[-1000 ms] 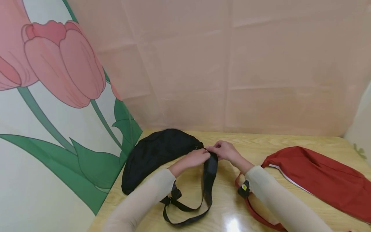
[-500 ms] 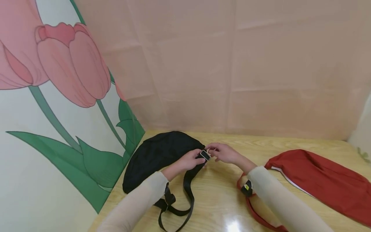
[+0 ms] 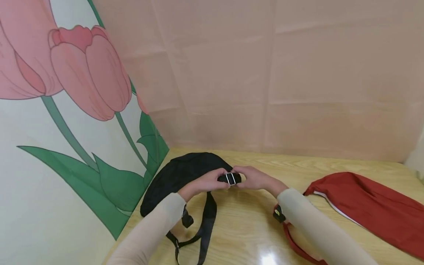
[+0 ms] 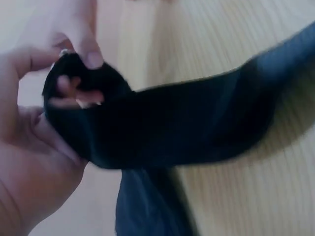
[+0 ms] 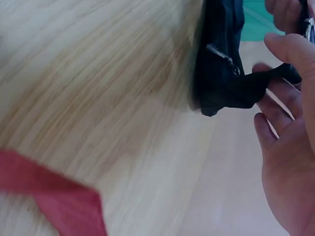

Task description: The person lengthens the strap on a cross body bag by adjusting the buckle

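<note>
As the buckle [image 3: 230, 179] faced me, my left hand [image 3: 209, 180] and right hand [image 3: 255, 177] pinched the strap [image 4: 167, 125] either side, probably steadying it.

The left sleeve [image 3: 150, 226] hides part of the black belt bag [image 3: 187, 171]. Below that bag, its webbing strap [image 3: 208, 213] runs off the head view's bottom edge; the left wrist view blurs it. Right of the bag, the red belt bag [image 3: 371, 209] is cut off, and the yellow mark [image 3: 277, 212] is too small to read. Wrist-view edges crop the left hand [image 4: 37, 132] and right hand [image 5: 290, 123], beside the bag.
</note>
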A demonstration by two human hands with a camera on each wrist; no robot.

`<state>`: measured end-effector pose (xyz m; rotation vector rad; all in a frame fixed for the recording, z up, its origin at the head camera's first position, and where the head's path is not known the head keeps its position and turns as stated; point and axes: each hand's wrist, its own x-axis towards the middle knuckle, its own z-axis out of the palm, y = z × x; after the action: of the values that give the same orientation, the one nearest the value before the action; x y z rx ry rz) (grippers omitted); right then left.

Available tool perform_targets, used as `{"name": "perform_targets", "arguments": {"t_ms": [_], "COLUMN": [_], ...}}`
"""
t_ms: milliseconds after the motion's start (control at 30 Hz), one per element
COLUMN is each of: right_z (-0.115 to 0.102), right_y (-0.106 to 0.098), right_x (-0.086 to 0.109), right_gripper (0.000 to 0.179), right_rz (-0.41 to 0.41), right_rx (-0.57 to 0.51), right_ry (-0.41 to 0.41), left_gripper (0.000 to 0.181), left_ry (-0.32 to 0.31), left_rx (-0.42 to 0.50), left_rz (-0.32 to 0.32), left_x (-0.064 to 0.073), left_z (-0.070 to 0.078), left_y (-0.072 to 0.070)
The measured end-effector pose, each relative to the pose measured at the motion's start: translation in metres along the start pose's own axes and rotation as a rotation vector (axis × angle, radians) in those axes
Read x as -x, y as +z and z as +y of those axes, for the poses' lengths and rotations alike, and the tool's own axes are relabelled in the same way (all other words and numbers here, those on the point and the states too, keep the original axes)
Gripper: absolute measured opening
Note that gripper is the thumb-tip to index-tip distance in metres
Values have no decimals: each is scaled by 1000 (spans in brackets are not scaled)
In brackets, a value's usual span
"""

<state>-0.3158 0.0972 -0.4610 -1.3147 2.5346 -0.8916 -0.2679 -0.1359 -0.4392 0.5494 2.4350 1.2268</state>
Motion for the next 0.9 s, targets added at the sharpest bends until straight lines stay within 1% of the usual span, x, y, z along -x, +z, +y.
{"name": "perform_targets", "arguments": {"t_ms": [100,200,267,400,467,500,567,600,667,733,800,900], "right_z": [4,7,7,3,0,-2,-4,-6,-8,-10,-11,-11], "right_y": [-4,-8,-10,-12,-13,-13,-12,-11,-9,-7,-5,-3], "right_x": [2,6,8,11,13,14,15,16,18,19,21,24], "right_gripper": [26,33,37,42,44,45,47,47,46,44,43,46], "right_rz": [1,1,2,6,16,19,22,23,36,55,74,94], "right_rx": [67,166,218,281,303,308,325,325,312,270,200,87], "right_ry": [20,38,46,73,95,108,122,123,101,76,45,10], "left_gripper": [45,53,54,57,57,56,54,53,50,49,47,47], "left_ry": [76,123,135,126,126,128,138,146,171,202,233,255], "left_rx": [-153,-296,-383,-566,-631,-649,-668,-663,-639,-601,-545,-462], "left_rz": [75,138,165,218,239,247,260,263,267,269,266,261], "left_x": [-3,-5,-5,-3,-1,-1,1,2,3,5,6,6], "left_z": [-3,-5,-6,-5,-4,-3,-2,-1,1,2,5,8], "left_y": [0,2,4,7,9,9,10,10,11,11,11,11]}}
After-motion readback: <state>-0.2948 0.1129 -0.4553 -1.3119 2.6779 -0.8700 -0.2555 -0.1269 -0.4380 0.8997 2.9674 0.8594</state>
